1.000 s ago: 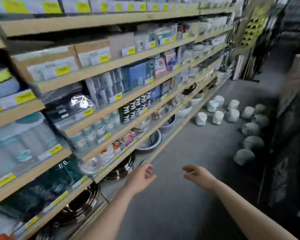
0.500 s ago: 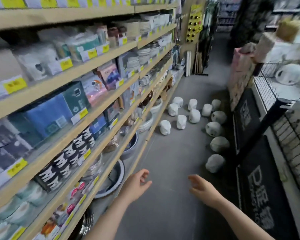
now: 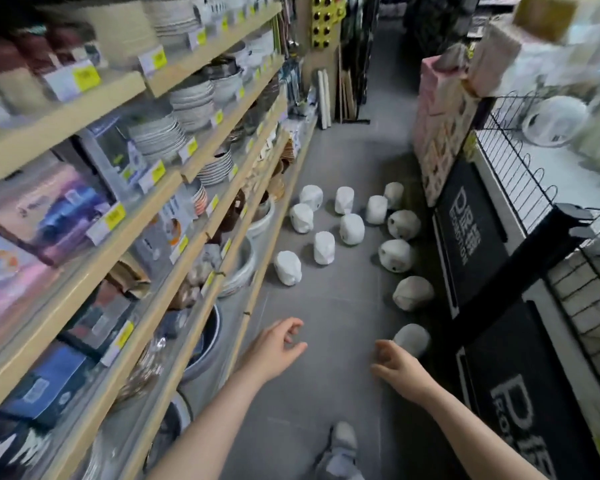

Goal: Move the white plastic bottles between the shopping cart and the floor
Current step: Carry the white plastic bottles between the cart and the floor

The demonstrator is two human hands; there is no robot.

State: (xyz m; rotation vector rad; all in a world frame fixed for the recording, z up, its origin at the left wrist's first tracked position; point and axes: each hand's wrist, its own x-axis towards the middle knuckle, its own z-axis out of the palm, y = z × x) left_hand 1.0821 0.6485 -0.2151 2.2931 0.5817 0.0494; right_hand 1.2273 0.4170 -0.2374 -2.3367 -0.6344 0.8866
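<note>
Both hands are hanging over the grey floor (image 3: pixel 326 323) with a loose, empty grip, fingers lightly curled. The right hand (image 3: pixel 397 367) is reaching just beside the nearest of the white bottles (image 3: pixel 411 339), while the left hand (image 3: pixel 274 348) is staying well apart from the others, which are lying scattered ahead between the shelves (image 3: pixel 174 188) and the cart (image 3: pixel 568 237)

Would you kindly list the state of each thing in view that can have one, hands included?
Left hand: open, fingers loosely curled, holding nothing.
Right hand: open, fingers relaxed, holding nothing, beside the nearest bottle.
White plastic bottles: on the grey floor, some standing, some tipped on their sides.
Nearest white plastic bottle: lying on the floor, ungripped.
Black wire shopping cart: parked on the right, holding a white item, too blurred to identify.
</note>
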